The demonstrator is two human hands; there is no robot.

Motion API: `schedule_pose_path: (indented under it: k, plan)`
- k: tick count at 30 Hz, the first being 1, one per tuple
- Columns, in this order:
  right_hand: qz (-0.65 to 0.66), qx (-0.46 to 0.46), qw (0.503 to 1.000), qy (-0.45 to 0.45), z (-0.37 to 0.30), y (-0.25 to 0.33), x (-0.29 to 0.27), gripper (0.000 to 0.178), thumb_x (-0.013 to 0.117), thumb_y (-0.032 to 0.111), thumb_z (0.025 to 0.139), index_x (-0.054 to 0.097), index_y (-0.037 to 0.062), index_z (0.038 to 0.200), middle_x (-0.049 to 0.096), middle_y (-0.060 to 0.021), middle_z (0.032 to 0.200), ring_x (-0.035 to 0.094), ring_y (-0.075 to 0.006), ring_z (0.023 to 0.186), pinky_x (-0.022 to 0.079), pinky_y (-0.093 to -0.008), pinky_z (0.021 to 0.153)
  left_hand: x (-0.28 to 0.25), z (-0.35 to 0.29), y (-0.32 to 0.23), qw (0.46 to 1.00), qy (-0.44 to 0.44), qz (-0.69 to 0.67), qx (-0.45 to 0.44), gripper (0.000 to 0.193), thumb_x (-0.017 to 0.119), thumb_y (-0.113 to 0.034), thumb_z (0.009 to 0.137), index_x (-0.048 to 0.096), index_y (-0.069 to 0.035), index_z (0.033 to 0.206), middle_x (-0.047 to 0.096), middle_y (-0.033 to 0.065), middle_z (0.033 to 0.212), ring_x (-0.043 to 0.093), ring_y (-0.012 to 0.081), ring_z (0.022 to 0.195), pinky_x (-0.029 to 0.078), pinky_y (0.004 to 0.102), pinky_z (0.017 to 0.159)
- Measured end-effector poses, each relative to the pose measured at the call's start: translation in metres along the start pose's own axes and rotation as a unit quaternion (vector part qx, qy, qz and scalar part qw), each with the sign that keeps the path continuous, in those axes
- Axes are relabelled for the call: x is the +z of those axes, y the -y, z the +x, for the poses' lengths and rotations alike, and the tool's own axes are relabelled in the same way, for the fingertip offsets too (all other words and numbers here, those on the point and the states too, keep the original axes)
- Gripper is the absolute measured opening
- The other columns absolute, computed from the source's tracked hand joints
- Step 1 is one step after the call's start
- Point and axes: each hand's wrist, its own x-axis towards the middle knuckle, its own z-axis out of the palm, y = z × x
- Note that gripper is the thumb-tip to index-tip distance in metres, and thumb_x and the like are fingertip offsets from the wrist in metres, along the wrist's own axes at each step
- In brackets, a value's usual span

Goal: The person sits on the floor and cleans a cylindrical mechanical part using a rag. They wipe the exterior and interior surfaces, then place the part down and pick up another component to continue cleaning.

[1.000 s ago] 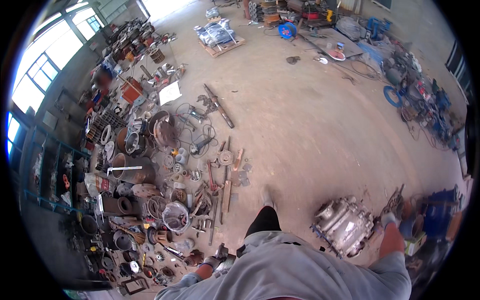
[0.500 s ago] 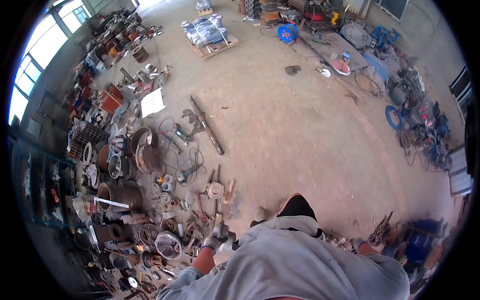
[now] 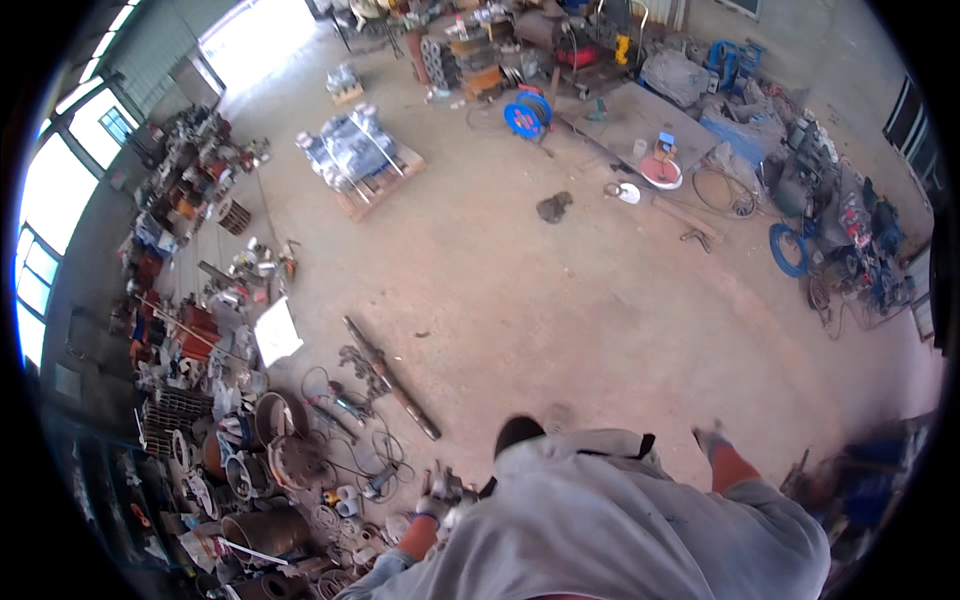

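Note:
My left hand (image 3: 430, 507), in a grey glove, is low in the view left of my body. It appears closed around a grey metal part (image 3: 452, 488), whose exact kind is too blurred to tell. My right hand (image 3: 711, 440), also gloved, hangs out to the right above the bare floor. Motion smears its fingers, and nothing plainly shows in it. Beyond my left hand lie an angle grinder (image 3: 380, 482) with its cable and a long steel shaft (image 3: 392, 378).
Drums, rings and other metal parts crowd the left side, among them a rusty cylinder (image 3: 268, 530). A wrapped machine on a pallet (image 3: 385, 188) stands ahead. At the far right are a blue cable reel (image 3: 527, 116), a metal plate (image 3: 655, 115) and a blue hose coil (image 3: 788, 250).
The view has tilted up and swung, so the floor things sit lower. My right hand has come forward from beside my body. My left hand stays at my left side with the metal part.

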Motion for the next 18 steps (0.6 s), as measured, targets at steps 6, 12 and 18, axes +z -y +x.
schedule_pose_path:
  k: [6, 12, 18]
  plan:
    - [-0.175, -0.213, 0.961, -0.016, -0.043, 0.436, -0.145, 0.137, 0.09, 0.056, 0.074, 0.003, 0.0111, 0.171, 0.014, -0.0292, 0.173, 0.025, -0.05, 0.156, 0.031, -0.0501, 0.127, -0.126, 0.102, -0.037, 0.999, -0.028, -0.009, 0.046, 0.065, 0.04, -0.072, 0.102, 0.07, -0.023, 0.132, 0.073, 0.0106, 0.125, 0.071, 0.029, 0.113, 0.054, 0.0425, 0.096]
    - [-0.156, -0.261, 0.95, -0.073, 0.093, 0.628, -0.158, 0.135, 0.088, 0.053, 0.077, 0.001, 0.0097, 0.171, 0.022, -0.0291, 0.17, 0.031, -0.0504, 0.153, 0.035, -0.0511, 0.124, -0.306, 0.302, -0.097, 0.985, -0.024, -0.171, 0.019, 0.04, 0.045, -0.06, 0.105, 0.061, -0.022, 0.106, 0.063, 0.0049, 0.099, 0.06, 0.0245, 0.088, 0.047, 0.0421, 0.077]
    - [-0.058, -0.188, 0.979, -0.053, 0.231, 0.72, -0.103, 0.118, 0.085, 0.047, 0.083, 0.013, 0.0084, 0.169, 0.03, -0.0315, 0.164, 0.039, -0.0486, 0.148, 0.038, -0.0488, 0.121, -0.43, 0.509, -0.149, 0.452, 0.112, -0.884, -0.029, 0.038, 0.051, -0.047, 0.109, 0.053, -0.022, 0.081, 0.053, -0.0008, 0.074, 0.049, 0.02, 0.062, 0.041, 0.0417, 0.057]
